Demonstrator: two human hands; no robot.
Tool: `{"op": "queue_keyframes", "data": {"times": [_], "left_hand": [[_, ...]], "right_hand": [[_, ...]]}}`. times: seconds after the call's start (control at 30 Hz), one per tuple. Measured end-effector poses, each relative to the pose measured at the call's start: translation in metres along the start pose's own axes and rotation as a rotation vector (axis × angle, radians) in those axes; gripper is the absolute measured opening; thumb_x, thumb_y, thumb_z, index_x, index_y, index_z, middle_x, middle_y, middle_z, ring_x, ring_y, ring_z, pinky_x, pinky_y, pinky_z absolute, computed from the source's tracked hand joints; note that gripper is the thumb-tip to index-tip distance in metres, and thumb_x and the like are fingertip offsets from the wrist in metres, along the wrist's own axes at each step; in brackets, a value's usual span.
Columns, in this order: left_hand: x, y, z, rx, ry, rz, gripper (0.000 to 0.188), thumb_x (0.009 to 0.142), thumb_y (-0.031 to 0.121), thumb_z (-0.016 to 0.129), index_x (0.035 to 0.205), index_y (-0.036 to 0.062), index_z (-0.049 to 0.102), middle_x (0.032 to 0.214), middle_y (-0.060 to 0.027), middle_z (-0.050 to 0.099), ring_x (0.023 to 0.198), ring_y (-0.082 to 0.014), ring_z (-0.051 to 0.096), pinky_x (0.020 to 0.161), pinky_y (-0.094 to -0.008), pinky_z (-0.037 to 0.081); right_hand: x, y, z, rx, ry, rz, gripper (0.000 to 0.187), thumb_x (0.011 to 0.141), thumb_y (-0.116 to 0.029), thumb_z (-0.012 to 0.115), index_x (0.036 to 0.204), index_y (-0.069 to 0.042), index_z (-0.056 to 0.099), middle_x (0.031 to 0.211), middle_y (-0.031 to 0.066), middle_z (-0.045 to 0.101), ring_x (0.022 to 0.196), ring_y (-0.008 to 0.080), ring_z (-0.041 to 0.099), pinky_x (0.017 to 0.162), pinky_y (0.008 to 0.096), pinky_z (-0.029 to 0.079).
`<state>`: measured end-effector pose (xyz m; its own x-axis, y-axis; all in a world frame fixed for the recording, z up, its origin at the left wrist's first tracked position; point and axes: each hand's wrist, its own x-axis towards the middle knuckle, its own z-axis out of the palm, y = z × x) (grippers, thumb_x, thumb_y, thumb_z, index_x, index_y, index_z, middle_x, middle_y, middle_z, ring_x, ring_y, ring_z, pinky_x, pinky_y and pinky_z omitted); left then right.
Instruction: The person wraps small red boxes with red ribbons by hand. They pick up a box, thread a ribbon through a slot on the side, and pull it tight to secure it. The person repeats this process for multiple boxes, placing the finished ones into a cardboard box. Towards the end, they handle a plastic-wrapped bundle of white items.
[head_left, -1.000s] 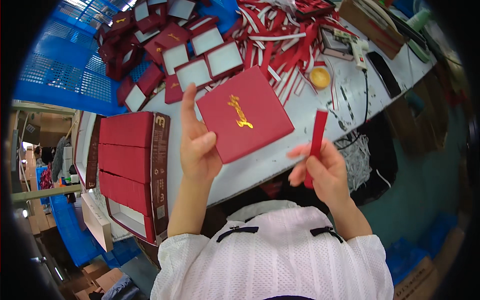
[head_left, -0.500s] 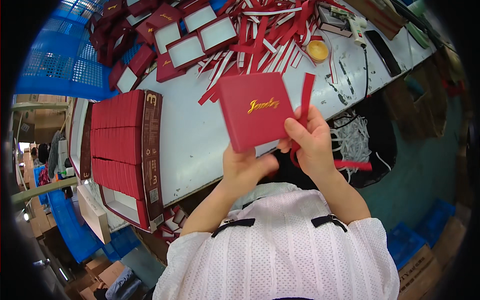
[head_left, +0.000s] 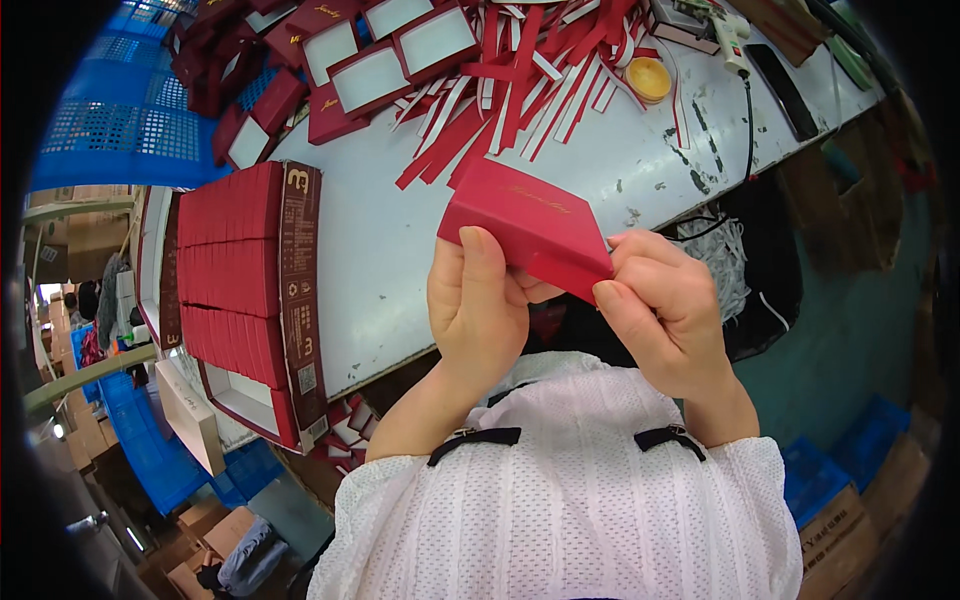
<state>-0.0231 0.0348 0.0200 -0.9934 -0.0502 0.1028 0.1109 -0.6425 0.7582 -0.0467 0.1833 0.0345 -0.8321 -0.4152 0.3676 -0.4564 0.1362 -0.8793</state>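
- Red box (head_left: 525, 215) is up in the air in front of the white shirt (head_left: 560, 490), held in both hands over the near edge of the table (head_left: 390, 260). It is tilted, and it has gold writing on top.
- The left hand (head_left: 475, 310) grips the box at its left end. Its thumb presses flat on the near side, and the other fingers go under, where they are partly hidden.
- The right hand (head_left: 675, 305) is at the right corner of the box. Its thumb and fingers pinch the red strip (head_left: 560, 270) there.
- The strip lies along the near side of the box, touching it.
- On the table past the box is a messy heap of red and white strips (head_left: 560, 85).
- Left of the heap are open boxes (head_left: 370, 80) with white insides. They sit close to a blue basket (head_left: 135, 130) with holes in it.
- Off to the left, a brown carton (head_left: 302, 290) holds rows of small red boxes (head_left: 230, 270), packed tight.
- Right of the heap are a round yellow tub (head_left: 648, 79) and a long black thing (head_left: 780, 90).
- Below the table's right edge, pale shreds (head_left: 720, 260) sit in something black.
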Motion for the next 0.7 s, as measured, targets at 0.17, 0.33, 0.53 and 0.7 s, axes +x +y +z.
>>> {"op": "queue_keyframes", "data": {"times": [0.17,0.33,0.53,0.7], "left_hand": [[-0.003,0.004,0.004,-0.013,0.006,-0.033,0.028,0.091,0.021,0.029,0.110,0.0017,0.032,0.103,-0.0139,0.050,0.090,-0.0242,0.056,0.075,-0.0359,0.050],[-0.005,-0.003,-0.001,0.402,-0.020,0.132,0.027,0.085,0.003,0.044,0.109,0.0008,0.033,0.100,-0.0131,0.052,0.085,-0.0198,0.057,0.070,-0.0314,0.050],[0.004,-0.003,0.003,0.186,0.150,0.044,0.020,0.083,0.003,0.046,0.101,-0.0011,0.040,0.094,-0.0134,0.053,0.080,-0.0187,0.058,0.067,-0.0283,0.051],[0.007,-0.003,0.005,0.117,0.157,0.002,0.017,0.085,0.006,0.044,0.101,-0.0010,0.041,0.095,-0.0143,0.054,0.081,-0.0204,0.058,0.067,-0.0303,0.052]], "right_hand": [[0.000,-0.001,-0.001,0.004,-0.003,-0.017,0.020,0.071,0.001,0.054,0.055,-0.002,0.043,0.053,0.0066,0.040,0.049,0.0217,0.039,0.051,0.0307,0.032],[0.000,0.001,-0.003,-0.024,-0.016,-0.040,0.018,0.069,0.001,0.054,0.055,-0.002,0.043,0.054,0.0068,0.042,0.049,0.0225,0.041,0.052,0.0311,0.033],[0.003,0.002,-0.004,-0.073,-0.019,-0.042,0.013,0.070,-0.002,0.055,0.060,-0.001,0.046,0.057,0.0085,0.046,0.053,0.0244,0.045,0.053,0.0321,0.034],[0.002,0.006,-0.005,-0.073,-0.013,0.000,0.012,0.072,-0.004,0.054,0.062,-0.001,0.048,0.058,0.0090,0.047,0.054,0.0251,0.046,0.054,0.0326,0.035]]}}
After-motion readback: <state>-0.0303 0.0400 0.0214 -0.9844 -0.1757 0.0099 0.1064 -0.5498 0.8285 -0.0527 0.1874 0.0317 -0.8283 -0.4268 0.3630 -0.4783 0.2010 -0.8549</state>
